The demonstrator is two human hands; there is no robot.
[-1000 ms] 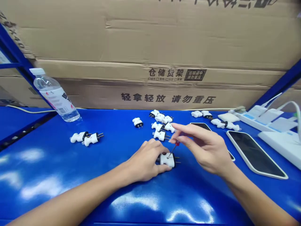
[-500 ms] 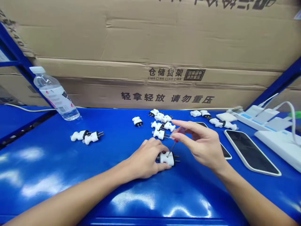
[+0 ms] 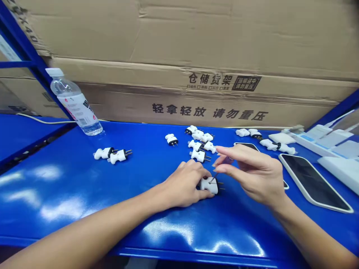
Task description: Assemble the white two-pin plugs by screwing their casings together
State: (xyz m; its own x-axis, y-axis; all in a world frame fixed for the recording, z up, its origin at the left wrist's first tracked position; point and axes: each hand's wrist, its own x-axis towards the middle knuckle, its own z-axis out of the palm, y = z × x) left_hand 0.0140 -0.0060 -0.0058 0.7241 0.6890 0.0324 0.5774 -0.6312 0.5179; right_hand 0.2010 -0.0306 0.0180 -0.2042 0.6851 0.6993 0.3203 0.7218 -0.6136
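A white two-pin plug point(image 3: 211, 185) with a black front lies on the blue tabletop point(image 3: 112, 194), its metal pins pointing right. The thumb and fingers of my left hand point(image 3: 183, 184) are closed around its rear end. My right hand point(image 3: 252, 172) pinches a small screwdriver point(image 3: 214, 178) by its handle, which the fingers mostly hide. The thin shaft slants down to the left, its tip at the hole in the plug's upper face. Just beyond my hands lies a loose group of similar plugs point(image 3: 198, 155).
Two plugs point(image 3: 117, 156) lie at the left and one plug point(image 3: 171, 139) farther back. A water bottle point(image 3: 77, 102) stands tilted at the back left. Phones point(image 3: 315, 182) and power strips point(image 3: 322, 144) occupy the right side. Cardboard boxes point(image 3: 168, 41) form the back wall.
The whole view has shifted, so things appear farther right and slightly higher. My right hand has tilted the screwdriver lower toward the right. The left hand keeps its hold on the plug.
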